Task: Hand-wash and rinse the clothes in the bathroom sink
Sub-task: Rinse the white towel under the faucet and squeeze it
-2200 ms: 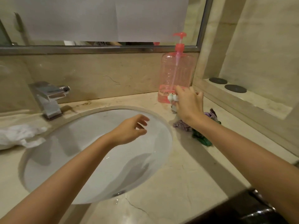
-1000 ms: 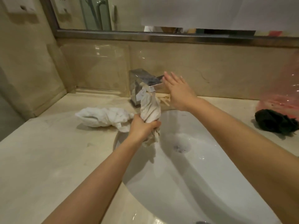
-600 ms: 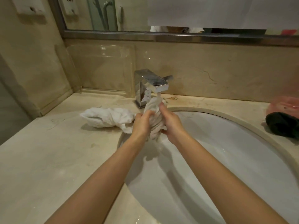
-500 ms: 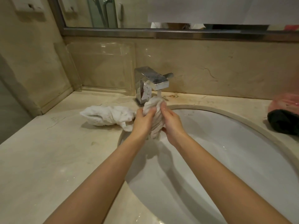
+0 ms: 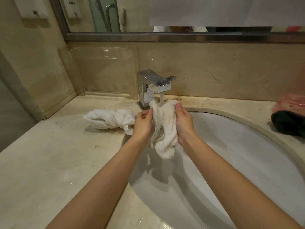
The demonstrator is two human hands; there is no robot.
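A white cloth [image 5: 165, 129] hangs over the left part of the white sink [image 5: 239, 162], right under the chrome faucet [image 5: 153, 86]. Water runs from the spout onto the cloth's top edge. My left hand [image 5: 142, 123] pinches the cloth's left side. My right hand [image 5: 183, 123] grips its right side, thumb on top. The cloth is spread between both hands and its lower end dangles into the basin.
A second white cloth [image 5: 109, 119] lies crumpled on the marble counter [image 5: 49, 162] left of the faucet. A dark garment [image 5: 287, 123] lies at the right counter edge by a pink bottle [image 5: 290, 104]. A mirror and wall run behind the sink.
The water has been turned on. Both hands have moved apart, so the cloth that was bunched between them now hangs spread out under the stream.
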